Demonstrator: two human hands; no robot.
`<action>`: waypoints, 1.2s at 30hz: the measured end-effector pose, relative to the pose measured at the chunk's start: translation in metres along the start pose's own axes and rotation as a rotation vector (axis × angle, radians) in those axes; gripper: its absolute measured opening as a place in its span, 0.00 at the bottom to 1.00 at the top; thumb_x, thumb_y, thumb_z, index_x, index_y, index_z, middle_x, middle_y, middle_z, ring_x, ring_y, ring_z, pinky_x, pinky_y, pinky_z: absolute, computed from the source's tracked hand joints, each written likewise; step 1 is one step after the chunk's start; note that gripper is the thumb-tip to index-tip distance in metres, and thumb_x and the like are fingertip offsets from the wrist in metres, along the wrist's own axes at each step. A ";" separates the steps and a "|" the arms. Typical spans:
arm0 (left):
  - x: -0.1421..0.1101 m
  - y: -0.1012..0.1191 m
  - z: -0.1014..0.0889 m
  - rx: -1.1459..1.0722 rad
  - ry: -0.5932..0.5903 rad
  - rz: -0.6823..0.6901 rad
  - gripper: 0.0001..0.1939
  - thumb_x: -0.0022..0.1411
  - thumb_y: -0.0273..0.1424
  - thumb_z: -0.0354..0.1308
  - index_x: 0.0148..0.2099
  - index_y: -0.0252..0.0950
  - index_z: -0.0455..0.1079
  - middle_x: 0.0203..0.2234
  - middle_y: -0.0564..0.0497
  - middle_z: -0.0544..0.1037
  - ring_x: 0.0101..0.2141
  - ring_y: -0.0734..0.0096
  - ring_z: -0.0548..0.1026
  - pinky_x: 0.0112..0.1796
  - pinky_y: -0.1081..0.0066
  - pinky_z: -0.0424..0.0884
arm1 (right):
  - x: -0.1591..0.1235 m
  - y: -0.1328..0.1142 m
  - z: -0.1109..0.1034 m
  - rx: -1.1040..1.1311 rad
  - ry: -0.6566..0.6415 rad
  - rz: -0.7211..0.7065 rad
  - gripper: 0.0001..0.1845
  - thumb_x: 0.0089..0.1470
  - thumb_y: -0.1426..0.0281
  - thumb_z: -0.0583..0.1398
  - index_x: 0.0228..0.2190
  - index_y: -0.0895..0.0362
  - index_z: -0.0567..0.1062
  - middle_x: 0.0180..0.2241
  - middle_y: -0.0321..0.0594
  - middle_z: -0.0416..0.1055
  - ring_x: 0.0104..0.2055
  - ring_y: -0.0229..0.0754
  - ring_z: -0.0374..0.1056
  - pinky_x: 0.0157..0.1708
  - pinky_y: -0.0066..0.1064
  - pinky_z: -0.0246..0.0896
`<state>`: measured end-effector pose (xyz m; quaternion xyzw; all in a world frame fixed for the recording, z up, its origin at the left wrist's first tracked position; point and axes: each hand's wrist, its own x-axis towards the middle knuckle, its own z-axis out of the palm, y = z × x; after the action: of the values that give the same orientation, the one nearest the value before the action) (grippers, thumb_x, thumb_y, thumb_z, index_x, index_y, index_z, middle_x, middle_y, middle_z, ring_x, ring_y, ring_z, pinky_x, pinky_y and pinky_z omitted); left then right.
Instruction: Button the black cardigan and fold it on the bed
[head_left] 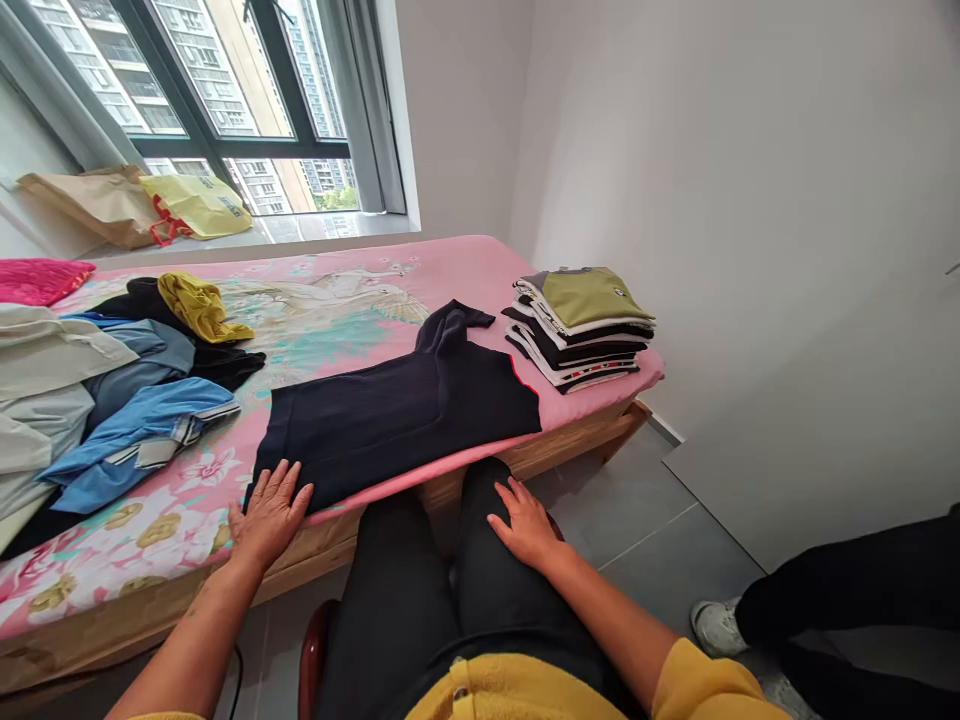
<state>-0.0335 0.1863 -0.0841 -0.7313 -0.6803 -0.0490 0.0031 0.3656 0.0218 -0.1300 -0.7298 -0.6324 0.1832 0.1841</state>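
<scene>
A dark navy shirt [367, 405] lies flat along the near edge of the bed, one sleeve turned up at its far side and a red trim showing at its right. My left hand [271, 508] rests open at the shirt's lower left corner, fingers spread over the cloth and the bed edge. On my right knee lies my right hand [525, 525], open and holding nothing. Right of the shirt stands a stack of folded clothes [581, 325], with an olive-green garment on top.
Loose unfolded clothes [142, 400] are heaped on the left of the bed [480, 265]. A paper bag [97, 205] and a yellow bag [199, 205] sit on the windowsill. Another person's legs [847, 590] show at the lower right.
</scene>
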 end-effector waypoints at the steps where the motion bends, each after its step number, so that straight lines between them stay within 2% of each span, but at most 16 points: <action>1: -0.001 0.000 0.001 0.003 0.007 0.004 0.31 0.64 0.46 0.31 0.65 0.42 0.48 0.65 0.53 0.47 0.64 0.60 0.43 0.59 0.46 0.36 | 0.001 0.000 -0.001 0.017 0.064 -0.080 0.25 0.55 0.64 0.54 0.54 0.57 0.65 0.60 0.50 0.55 0.62 0.52 0.49 0.58 0.51 0.49; 4: -0.003 -0.001 0.002 0.011 0.026 0.005 0.30 0.64 0.45 0.31 0.65 0.42 0.48 0.65 0.54 0.48 0.64 0.61 0.43 0.59 0.46 0.35 | 0.020 -0.008 -0.015 0.066 0.233 -0.375 0.19 0.58 0.71 0.50 0.50 0.57 0.68 0.57 0.45 0.60 0.63 0.45 0.49 0.61 0.47 0.46; 7: -0.004 -0.003 0.003 0.009 0.046 0.004 0.29 0.64 0.44 0.32 0.65 0.42 0.50 0.64 0.54 0.49 0.64 0.63 0.43 0.59 0.48 0.35 | 0.069 -0.026 -0.037 0.076 0.283 -0.602 0.19 0.59 0.73 0.49 0.51 0.58 0.68 0.55 0.43 0.63 0.62 0.42 0.50 0.61 0.44 0.47; 10: -0.003 -0.006 0.003 -0.024 0.051 -0.001 0.28 0.63 0.41 0.36 0.64 0.41 0.53 0.64 0.54 0.52 0.64 0.63 0.44 0.60 0.51 0.34 | 0.130 -0.041 -0.055 0.034 0.233 -0.819 0.17 0.58 0.74 0.50 0.48 0.59 0.70 0.52 0.44 0.67 0.60 0.41 0.55 0.61 0.41 0.50; 12: -0.001 -0.007 0.001 -0.067 0.054 -0.039 0.27 0.61 0.40 0.41 0.62 0.42 0.58 0.62 0.52 0.57 0.63 0.62 0.48 0.61 0.51 0.35 | 0.165 -0.045 -0.059 -0.010 0.168 -0.947 0.16 0.56 0.74 0.52 0.45 0.60 0.71 0.49 0.45 0.69 0.58 0.42 0.58 0.60 0.39 0.51; 15: 0.009 0.004 -0.007 -0.100 0.144 -0.129 0.24 0.59 0.38 0.45 0.58 0.43 0.63 0.58 0.50 0.64 0.62 0.57 0.52 0.61 0.48 0.34 | 0.197 -0.043 -0.055 -0.041 0.104 -0.997 0.16 0.54 0.74 0.52 0.44 0.60 0.71 0.47 0.47 0.69 0.56 0.42 0.59 0.58 0.39 0.54; 16: 0.015 0.012 -0.011 -0.118 0.189 -0.126 0.23 0.59 0.38 0.45 0.56 0.43 0.64 0.57 0.50 0.65 0.61 0.57 0.53 0.61 0.47 0.36 | 0.202 -0.041 -0.052 -0.036 0.096 -0.983 0.16 0.54 0.75 0.52 0.45 0.60 0.70 0.47 0.47 0.68 0.56 0.42 0.59 0.58 0.40 0.55; 18: 0.034 0.036 -0.020 -0.215 0.254 -0.035 0.22 0.60 0.39 0.45 0.54 0.41 0.65 0.55 0.48 0.67 0.60 0.58 0.57 0.61 0.50 0.45 | 0.206 -0.037 -0.046 -0.012 0.093 -0.953 0.18 0.53 0.76 0.52 0.46 0.59 0.69 0.48 0.47 0.67 0.56 0.43 0.58 0.57 0.42 0.55; 20: 0.062 0.070 -0.028 -0.365 0.269 0.119 0.21 0.61 0.39 0.45 0.53 0.38 0.66 0.54 0.47 0.69 0.57 0.62 0.61 0.59 0.58 0.56 | 0.206 -0.035 -0.041 0.014 0.102 -0.946 0.18 0.52 0.76 0.52 0.46 0.58 0.68 0.48 0.47 0.66 0.56 0.44 0.58 0.57 0.43 0.55; 22: 0.098 0.111 -0.035 -0.470 0.245 0.245 0.20 0.62 0.37 0.45 0.53 0.38 0.66 0.53 0.46 0.68 0.55 0.64 0.64 0.56 0.62 0.61 | 0.206 -0.034 -0.040 0.034 0.122 -0.939 0.18 0.51 0.76 0.52 0.45 0.58 0.68 0.48 0.47 0.66 0.55 0.44 0.58 0.57 0.43 0.55; 24: 0.138 0.153 -0.040 -0.491 0.211 0.361 0.21 0.62 0.31 0.44 0.56 0.39 0.64 0.55 0.47 0.66 0.55 0.64 0.64 0.55 0.62 0.62 | 0.207 -0.035 -0.040 0.046 0.137 -0.930 0.18 0.51 0.77 0.52 0.45 0.58 0.68 0.47 0.46 0.67 0.54 0.45 0.59 0.57 0.43 0.56; 28: 0.211 0.220 -0.044 -0.295 0.154 0.673 0.36 0.54 0.15 0.43 0.63 0.48 0.54 0.63 0.50 0.52 0.62 0.63 0.53 0.58 0.57 0.55 | 0.210 -0.039 -0.043 0.095 0.157 -0.929 0.19 0.49 0.78 0.52 0.43 0.55 0.69 0.45 0.44 0.69 0.51 0.44 0.63 0.56 0.41 0.57; 30: 0.240 0.240 -0.045 -0.139 0.085 0.814 0.38 0.52 0.13 0.45 0.60 0.51 0.58 0.65 0.52 0.48 0.63 0.61 0.48 0.59 0.52 0.50 | 0.213 -0.040 -0.042 0.126 0.168 -0.923 0.20 0.47 0.78 0.53 0.43 0.53 0.69 0.44 0.42 0.70 0.49 0.43 0.64 0.54 0.40 0.59; 31: 0.252 0.246 -0.047 -0.070 0.052 0.867 0.34 0.52 0.14 0.47 0.57 0.50 0.63 0.64 0.51 0.49 0.63 0.60 0.47 0.59 0.50 0.48 | 0.214 -0.040 -0.042 0.135 0.171 -0.921 0.20 0.46 0.78 0.53 0.43 0.52 0.69 0.44 0.42 0.70 0.49 0.43 0.65 0.54 0.40 0.60; 33: 0.269 0.253 -0.053 0.018 0.018 0.936 0.22 0.52 0.19 0.52 0.47 0.42 0.72 0.63 0.48 0.54 0.63 0.57 0.47 0.60 0.49 0.44 | 0.216 -0.040 -0.041 0.140 0.173 -0.919 0.21 0.46 0.78 0.53 0.43 0.51 0.69 0.43 0.41 0.71 0.48 0.43 0.66 0.53 0.39 0.61; 36: 0.276 0.256 -0.071 0.022 0.054 1.007 0.08 0.48 0.26 0.58 0.34 0.35 0.75 0.55 0.44 0.65 0.63 0.55 0.47 0.61 0.53 0.39 | 0.217 -0.039 -0.041 0.138 0.166 -0.890 0.21 0.47 0.78 0.53 0.43 0.51 0.69 0.44 0.41 0.71 0.50 0.42 0.65 0.54 0.40 0.59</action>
<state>0.2352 0.4366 0.0231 -0.9671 -0.2434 -0.0532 0.0515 0.3813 0.2408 -0.0827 -0.3855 -0.8538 0.0689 0.3430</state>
